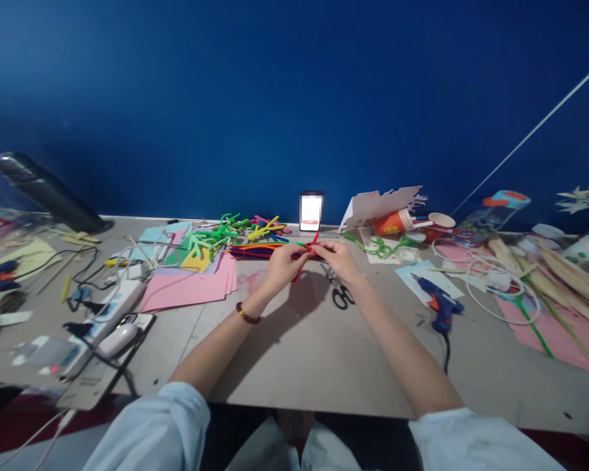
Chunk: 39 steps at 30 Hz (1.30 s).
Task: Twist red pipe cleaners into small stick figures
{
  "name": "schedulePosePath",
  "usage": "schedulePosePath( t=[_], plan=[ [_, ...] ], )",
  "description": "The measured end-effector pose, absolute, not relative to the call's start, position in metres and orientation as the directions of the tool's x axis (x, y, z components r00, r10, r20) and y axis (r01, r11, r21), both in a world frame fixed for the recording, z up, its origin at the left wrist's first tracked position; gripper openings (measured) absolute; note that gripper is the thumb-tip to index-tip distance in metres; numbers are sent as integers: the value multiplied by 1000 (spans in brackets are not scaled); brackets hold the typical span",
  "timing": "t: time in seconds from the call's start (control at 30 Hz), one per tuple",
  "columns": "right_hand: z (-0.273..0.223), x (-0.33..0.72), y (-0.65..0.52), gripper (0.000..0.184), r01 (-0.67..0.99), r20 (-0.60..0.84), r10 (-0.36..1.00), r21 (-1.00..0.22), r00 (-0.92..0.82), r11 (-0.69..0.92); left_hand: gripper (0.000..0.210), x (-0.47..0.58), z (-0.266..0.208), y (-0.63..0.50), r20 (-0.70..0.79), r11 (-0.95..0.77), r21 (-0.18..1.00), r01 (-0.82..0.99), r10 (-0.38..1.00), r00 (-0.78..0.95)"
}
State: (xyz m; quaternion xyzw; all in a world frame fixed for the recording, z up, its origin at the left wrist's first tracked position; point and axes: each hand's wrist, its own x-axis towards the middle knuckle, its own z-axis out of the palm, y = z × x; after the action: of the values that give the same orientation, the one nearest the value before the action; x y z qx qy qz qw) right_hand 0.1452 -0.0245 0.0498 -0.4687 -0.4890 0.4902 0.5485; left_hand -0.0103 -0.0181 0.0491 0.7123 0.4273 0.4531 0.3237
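Both my hands meet over the middle of the table, fingertips close together. My left hand [285, 263] pinches a red pipe cleaner [295, 277], one end of which hangs below the fingers. On the other side, my right hand [338, 258] has its fingers closed on the same red piece, and another red end sticks up between the hands. Right behind them lies a bundle of coloured pipe cleaners [255, 250] in orange, red and purple. Black-handled scissors [341, 296] rest on the table beside my right forearm.
A lit phone [311, 210] stands against the blue wall. Green bent pipe cleaners [209, 242] and pink paper [189, 292] lie to the left, near a power strip [115, 314]. A blue glue gun [442, 307], orange paper cups [392, 223] and corded clutter sit to the right.
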Motion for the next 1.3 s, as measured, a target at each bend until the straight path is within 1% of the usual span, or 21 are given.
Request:
schedulePosePath(
  t=[0.07,0.13,0.2,0.27,0.47,0.6,0.73,0.83,0.97,1.03,1.1,1.13,1.2,1.23,1.3],
  plan=[
    [53,149,-26,20,-39,93,996,-995,11,94,23,-11,49,-16,285,-351,908,227,918,277],
    [59,156,-27,20,52,133,990,-990,-37,134,27,-13,50,-14,172,-230,966,116,913,371],
    [63,164,-27,19,131,170,980,-975,-99,182,29,-15,50,-12,91,-118,993,32,887,452],
    [65,171,-27,18,147,167,972,-970,-166,192,29,-16,49,-12,48,-37,999,-31,866,497],
    [59,179,-23,18,73,83,941,-991,-329,112,31,-15,38,-13,21,123,973,-193,791,612],
    [58,174,-25,21,1,48,923,-999,-381,52,33,-14,26,-12,3,229,942,-247,728,686],
    [55,167,-29,21,-89,34,898,-996,-440,-6,33,-12,21,-14,5,281,920,-274,690,723],
    [52,165,-28,20,-142,15,903,-989,-430,-52,32,-11,23,-16,-17,289,921,-262,701,713],
    [50,166,-24,21,-182,-4,951,-981,-310,-64,34,-12,31,-11,-67,293,919,-264,775,629],
    [49,166,-22,22,-173,-1,971,-984,-238,-43,41,-13,36,-7,-97,277,929,-247,823,560],
    [49,164,-21,21,-149,22,987,-989,-160,-2,45,-14,41,-4,-66,185,959,-213,882,467],
    [49,163,-21,21,-138,36,992,-990,-124,19,43,-14,43,-3,-16,98,978,-184,916,402],
    [49,159,-21,22,-129,57,996,-991,-68,48,36,-13,47,-5,147,-134,989,-64,951,274],
    [48,157,-21,23,-132,61,997,-990,-49,54,32,-13,48,-7,237,-250,968,29,945,226],
    [48,153,-22,25,-151,62,998,-987,-18,58,26,-12,50,-12,382,-425,876,228,900,208]
  ],
)
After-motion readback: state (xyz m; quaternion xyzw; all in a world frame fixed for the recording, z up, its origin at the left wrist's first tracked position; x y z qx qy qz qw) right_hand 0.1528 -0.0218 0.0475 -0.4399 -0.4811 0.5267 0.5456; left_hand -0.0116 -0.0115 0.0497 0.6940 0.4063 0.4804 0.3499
